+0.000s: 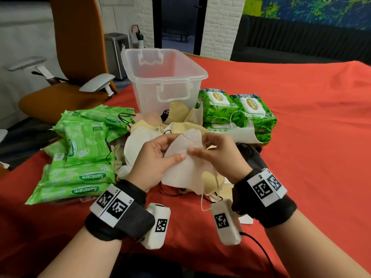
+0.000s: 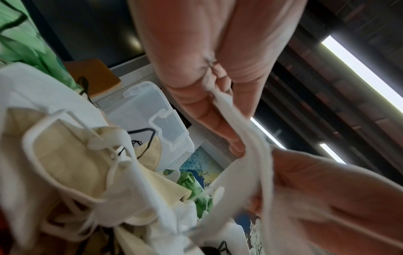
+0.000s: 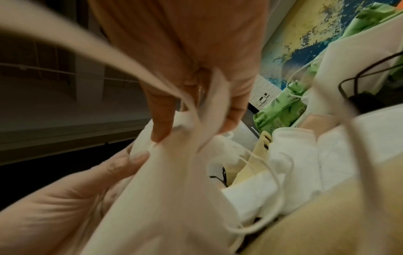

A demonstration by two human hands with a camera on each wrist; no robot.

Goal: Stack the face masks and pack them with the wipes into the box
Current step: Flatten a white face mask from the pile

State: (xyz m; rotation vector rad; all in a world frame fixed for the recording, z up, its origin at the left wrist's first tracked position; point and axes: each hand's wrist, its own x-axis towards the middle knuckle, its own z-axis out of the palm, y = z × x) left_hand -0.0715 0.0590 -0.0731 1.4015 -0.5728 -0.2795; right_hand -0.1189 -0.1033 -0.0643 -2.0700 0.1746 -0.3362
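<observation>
Both hands were busy with one white face mask (image 1: pixel 184 157), held just in front of the clear plastic box (image 1: pixel 164 77) and above the loose heap of masks (image 1: pixel 160 125). The left hand (image 1: pixel 154 157) had thumb and fingers curled round the mask's left edge, thumb pressed on its face. The right hand (image 1: pixel 216 151) pinched the right side near the ear loop, as the right wrist view showed more closely. An ear loop hung down from the mask toward the person.

The task looked barely begun. The box, open and without a lid, stood on the red tabletop (image 1: pixel 301 127) and seemed empty, though its frosted walls hid part of the floor. Cream, beige and white masks still lay jumbled at the foot of the box, with black loops tangled among them; no tidy stack was visible. To the left of the box lay a sprawl of flat green wipe packs (image 1: pixel 80 157); to its right sat thicker green wipe packs (image 1: pixel 236 111), with one white mask (image 1: pixel 241 133) draped against them.

Left to do, by my reckoning: flatten this mask, stack the rest, then load masks and wipes into the box.
</observation>
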